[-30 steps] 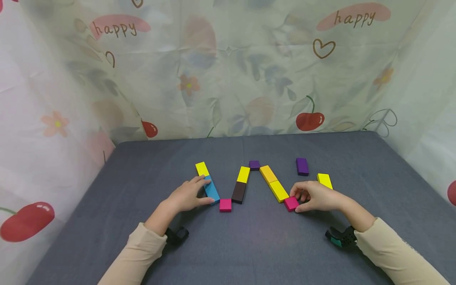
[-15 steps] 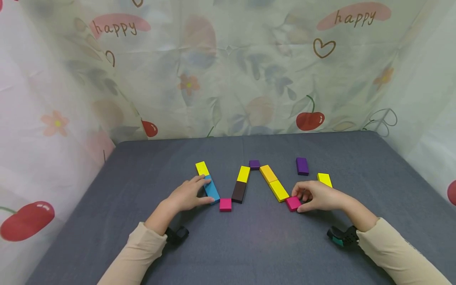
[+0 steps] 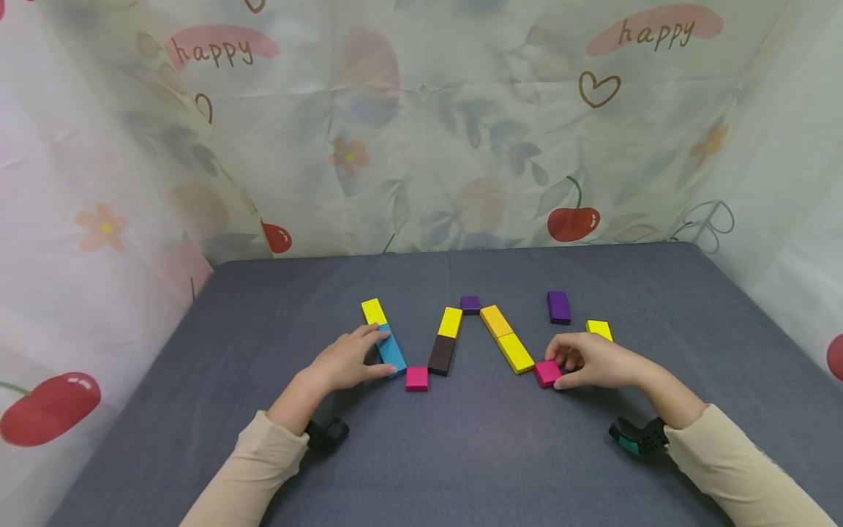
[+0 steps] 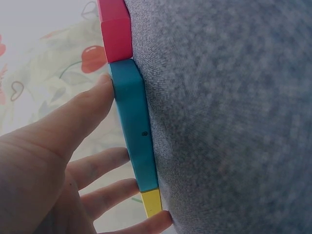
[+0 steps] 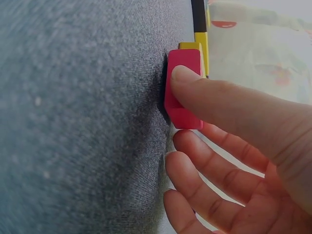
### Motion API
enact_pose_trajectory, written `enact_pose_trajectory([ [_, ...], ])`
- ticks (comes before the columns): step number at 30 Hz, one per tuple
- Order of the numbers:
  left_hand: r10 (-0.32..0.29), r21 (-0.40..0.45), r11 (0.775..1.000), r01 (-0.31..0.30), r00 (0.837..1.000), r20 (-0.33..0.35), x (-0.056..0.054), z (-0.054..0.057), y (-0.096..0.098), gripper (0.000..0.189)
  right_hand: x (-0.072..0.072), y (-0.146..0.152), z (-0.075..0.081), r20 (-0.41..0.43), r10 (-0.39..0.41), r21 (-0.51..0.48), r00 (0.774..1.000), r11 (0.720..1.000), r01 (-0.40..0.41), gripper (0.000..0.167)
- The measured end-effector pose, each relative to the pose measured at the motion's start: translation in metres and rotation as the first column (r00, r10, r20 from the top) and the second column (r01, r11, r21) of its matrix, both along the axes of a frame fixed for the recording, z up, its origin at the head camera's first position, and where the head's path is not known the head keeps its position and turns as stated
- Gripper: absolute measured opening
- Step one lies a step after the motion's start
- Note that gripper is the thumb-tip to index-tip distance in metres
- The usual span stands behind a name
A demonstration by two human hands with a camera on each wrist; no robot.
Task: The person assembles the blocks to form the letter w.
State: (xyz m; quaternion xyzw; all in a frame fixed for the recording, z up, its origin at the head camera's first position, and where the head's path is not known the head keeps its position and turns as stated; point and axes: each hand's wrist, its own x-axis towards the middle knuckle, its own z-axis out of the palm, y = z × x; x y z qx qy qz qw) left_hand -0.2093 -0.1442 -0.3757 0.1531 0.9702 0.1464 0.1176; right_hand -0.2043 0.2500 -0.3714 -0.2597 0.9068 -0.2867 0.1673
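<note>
My left hand (image 3: 345,360) rests on a blue block (image 3: 393,354), its thumb at the near end and its fingers stretched loosely along the side. A yellow block (image 3: 372,311) continues that line at the far end. Just off the blue block's near end lies a pink block (image 3: 417,379). On the other side, my right hand (image 3: 596,360) pinches a second pink block (image 5: 184,114) between thumb and fingers. In the head view this block meets the near corner of a slanting yellow block (image 3: 516,354), which has an orange block (image 3: 496,320) at its far end.
Between the hands, a dark brown block (image 3: 442,356) and a yellow block (image 3: 451,322) lead up to a small purple block (image 3: 470,305). Another purple block (image 3: 558,307) lies behind my right hand, near a partly covered yellow block (image 3: 598,329). Grey cloth (image 3: 461,454) covers the table.
My right hand has slid a little to the right and slightly away from me, carrying the pink block along. The left hand and the other blocks stay in place.
</note>
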Motion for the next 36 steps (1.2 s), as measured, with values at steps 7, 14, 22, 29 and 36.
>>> enact_pose_trajectory([
  [7, -0.002, -0.005, 1.000, 0.002, 1.000, -0.002, 0.0002, -0.0005, 0.0001, 0.069, -0.0002, 0.0007, -0.0019, 0.008, -0.012, 0.008, 1.000, 1.000, 0.012, 0.031],
  [14, -0.001, -0.005, 1.000, 0.001, 1.000, 0.001, -0.0002, -0.0012, -0.0004, 0.070, -0.0006, 0.0000, -0.0032, 0.018, -0.028, 0.012, 0.999, 1.000, 0.028, 0.032],
  [22, -0.002, -0.005, 1.000, 0.002, 1.000, 0.001, 0.0000, -0.0015, -0.0006, 0.070, 0.0000, -0.0019, -0.0034, 0.020, -0.042, 0.006, 0.999, 0.999, 0.042, 0.032],
  [29, -0.002, -0.006, 1.000, 0.002, 1.000, -0.001, 0.0003, -0.0009, -0.0003, 0.069, -0.0001, -0.0033, -0.0030, 0.020, -0.041, 0.000, 0.999, 0.999, 0.041, 0.033],
  [36, -0.001, -0.003, 1.000, 0.001, 1.000, 0.000, 0.0004, -0.0004, 0.0001, 0.069, -0.0004, -0.0039, -0.0029, 0.025, -0.043, 0.010, 0.999, 0.999, 0.043, 0.036],
])
